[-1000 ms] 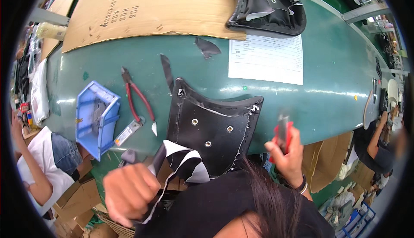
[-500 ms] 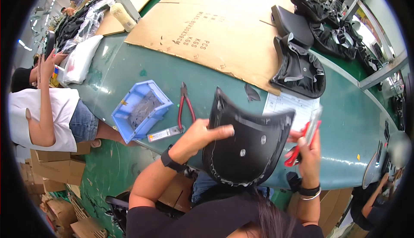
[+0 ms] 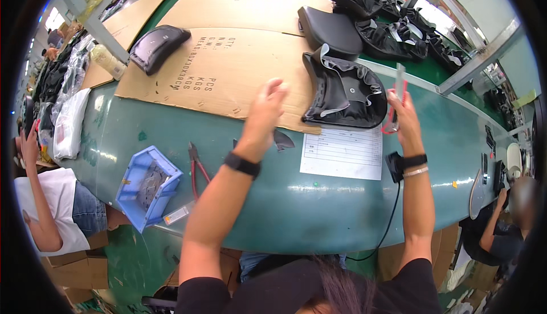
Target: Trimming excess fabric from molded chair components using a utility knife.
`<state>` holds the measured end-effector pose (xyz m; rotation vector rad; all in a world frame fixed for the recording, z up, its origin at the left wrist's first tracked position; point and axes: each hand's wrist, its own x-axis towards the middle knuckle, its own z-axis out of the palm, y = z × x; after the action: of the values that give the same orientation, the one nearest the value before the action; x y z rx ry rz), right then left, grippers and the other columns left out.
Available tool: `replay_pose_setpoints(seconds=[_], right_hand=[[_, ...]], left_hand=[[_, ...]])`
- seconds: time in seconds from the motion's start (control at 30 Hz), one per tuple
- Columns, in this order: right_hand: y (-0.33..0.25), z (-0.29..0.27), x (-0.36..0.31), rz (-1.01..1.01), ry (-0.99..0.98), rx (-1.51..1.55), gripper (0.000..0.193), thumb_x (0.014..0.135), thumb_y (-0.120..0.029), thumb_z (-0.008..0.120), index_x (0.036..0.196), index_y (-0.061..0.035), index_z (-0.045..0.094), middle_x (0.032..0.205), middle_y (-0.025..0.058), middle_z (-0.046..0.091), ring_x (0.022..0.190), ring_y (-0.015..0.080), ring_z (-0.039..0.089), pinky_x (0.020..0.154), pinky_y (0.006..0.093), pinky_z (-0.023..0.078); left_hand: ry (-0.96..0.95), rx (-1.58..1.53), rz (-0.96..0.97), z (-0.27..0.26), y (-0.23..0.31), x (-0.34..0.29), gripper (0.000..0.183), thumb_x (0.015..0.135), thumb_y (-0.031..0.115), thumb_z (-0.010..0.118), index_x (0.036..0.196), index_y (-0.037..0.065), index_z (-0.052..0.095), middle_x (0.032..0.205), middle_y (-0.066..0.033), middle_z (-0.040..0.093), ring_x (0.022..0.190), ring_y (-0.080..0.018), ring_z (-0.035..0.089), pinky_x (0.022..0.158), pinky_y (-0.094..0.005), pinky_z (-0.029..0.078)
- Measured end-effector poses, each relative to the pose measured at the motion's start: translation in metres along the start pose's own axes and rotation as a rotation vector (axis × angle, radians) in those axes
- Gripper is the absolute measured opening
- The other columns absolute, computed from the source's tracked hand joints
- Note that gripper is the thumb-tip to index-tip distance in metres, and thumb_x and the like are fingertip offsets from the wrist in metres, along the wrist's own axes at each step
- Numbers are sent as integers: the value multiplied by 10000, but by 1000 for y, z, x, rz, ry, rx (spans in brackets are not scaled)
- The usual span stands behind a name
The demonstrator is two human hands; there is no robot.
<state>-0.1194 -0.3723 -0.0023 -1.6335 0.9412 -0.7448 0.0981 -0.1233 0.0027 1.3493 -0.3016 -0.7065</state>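
My left hand (image 3: 265,112) is held over the near edge of a cardboard sheet (image 3: 250,69), fingers stretched out with nothing in them. My right hand (image 3: 403,115) grips a red-handled tool (image 3: 400,78) with a long grey end pointing up; its exact kind is unclear. Close to that hand lies a black upholstered shell (image 3: 350,95), its cover edges gathered inward. A curved black panel (image 3: 158,49) rests on the far left of the cardboard. Behind the shell is a smooth black cushion (image 3: 330,32).
Left on the green table (image 3: 268,211) are a blue bin (image 3: 128,200) of small grey pieces and red-handled pliers (image 3: 196,166). A printed sheet (image 3: 342,163) lies before the shell. Several black covers (image 3: 393,38) sit at back right. A person (image 3: 54,206) stands at left.
The curved black panel has left my left hand and now lies on the cardboard. My right hand has moved up beside the upholstered shell, keeping the red-handled tool. The view has shifted right.
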Motion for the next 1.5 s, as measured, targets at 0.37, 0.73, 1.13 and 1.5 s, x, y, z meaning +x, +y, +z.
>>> replay_pose_setpoints(seconds=[0.37, 0.73, 1.13, 1.5], right_hand=[[-28, -6, -182, 441, -463, -10, 335, 955, -268, 583, 1187, -37, 514, 931, 43, 647, 718, 101, 625, 553, 259, 495], [-53, 1, -220, -61, -612, -410, 453, 904, -71, 607, 1337, -60, 475, 895, 126, 648, 663, 225, 638, 580, 334, 506], [-85, 28, -201, -293, -1116, -973, 664, 852, -32, 512, 1470, -226, 365, 742, 138, 488, 613, 317, 553, 517, 417, 442], [-77, -32, -255, -111, -935, -919, 682, 823, -62, 622, 1454, -186, 392, 703, 103, 487, 536, 294, 512, 448, 403, 400]], left_hand=[[-172, 582, -4, -65, -12, -103, 310, 876, 190, 665, 1119, 1, 633, 988, -101, 699, 921, -184, 655, 821, -310, 502], [-476, 1107, 756, -17, 1, -188, 320, 742, 124, 740, 1050, 56, 686, 1144, -99, 640, 1073, -273, 605, 842, -393, 480], [-352, 892, 689, -20, -40, -185, 229, 657, 57, 738, 879, 42, 686, 885, -42, 663, 846, -218, 633, 754, -371, 465], [-679, 978, 237, -12, 5, -166, 227, 830, 224, 674, 725, 49, 574, 806, -86, 605, 602, -207, 598, 487, -334, 464]])
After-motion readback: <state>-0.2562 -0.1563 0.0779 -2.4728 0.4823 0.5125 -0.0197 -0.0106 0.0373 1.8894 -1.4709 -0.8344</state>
